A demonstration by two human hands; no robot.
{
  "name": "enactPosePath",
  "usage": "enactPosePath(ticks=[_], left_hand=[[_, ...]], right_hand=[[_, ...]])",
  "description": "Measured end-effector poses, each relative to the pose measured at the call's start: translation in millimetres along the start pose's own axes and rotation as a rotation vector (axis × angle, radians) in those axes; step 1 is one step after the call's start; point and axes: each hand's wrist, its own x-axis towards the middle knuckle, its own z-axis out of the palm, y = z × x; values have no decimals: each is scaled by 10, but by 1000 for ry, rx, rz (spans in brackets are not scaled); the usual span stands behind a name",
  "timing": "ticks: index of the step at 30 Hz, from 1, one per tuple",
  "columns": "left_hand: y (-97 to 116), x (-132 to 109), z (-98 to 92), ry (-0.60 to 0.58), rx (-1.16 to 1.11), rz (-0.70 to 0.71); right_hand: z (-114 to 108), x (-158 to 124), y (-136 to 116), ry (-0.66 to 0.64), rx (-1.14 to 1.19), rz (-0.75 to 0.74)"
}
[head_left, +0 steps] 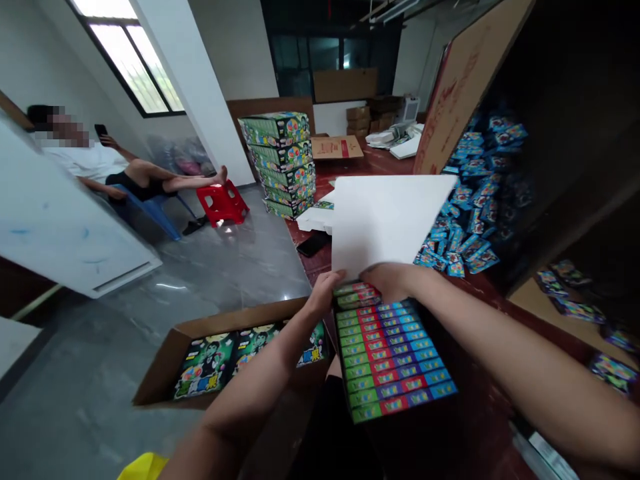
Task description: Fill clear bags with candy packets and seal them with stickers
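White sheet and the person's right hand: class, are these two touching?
Touching. The head view shows the right hand curled over the white sheet at its bottom edge, no gap, just above the rows of packs.

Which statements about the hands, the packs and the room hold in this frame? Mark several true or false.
1. The left hand and the right hand are both at the far end of the rows of packs. True.
2. The stool on the floor is blue. False: the stool is red.
3. A white sheet stands up just beyond the hands. True.
4. The cardboard box left of the packs is empty. False: the cardboard box holds green printed boxes.
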Motion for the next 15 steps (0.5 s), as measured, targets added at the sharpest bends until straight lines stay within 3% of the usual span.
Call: enactPosePath(ticks=[3, 6, 9, 12, 13, 15], left_hand=[[-86, -10, -89, 30, -18, 4], [-74, -108, -141, 39, -20, 24], [-89, -212, -110, 32, -36, -18], [-161, -252, -51, 67, -67, -39], [-188, -251, -42, 81, -76, -37], [-240, -237, -52, 92, -91, -32]], right_hand=[[69, 206, 1, -121, 63, -3], [138, 51, -45, -92, 114, 37], [269, -331, -99, 181, 189, 126], [532, -630, -117, 636, 389, 465], [632, -678, -111, 708, 474, 598], [809, -705, -85, 714, 617, 778]])
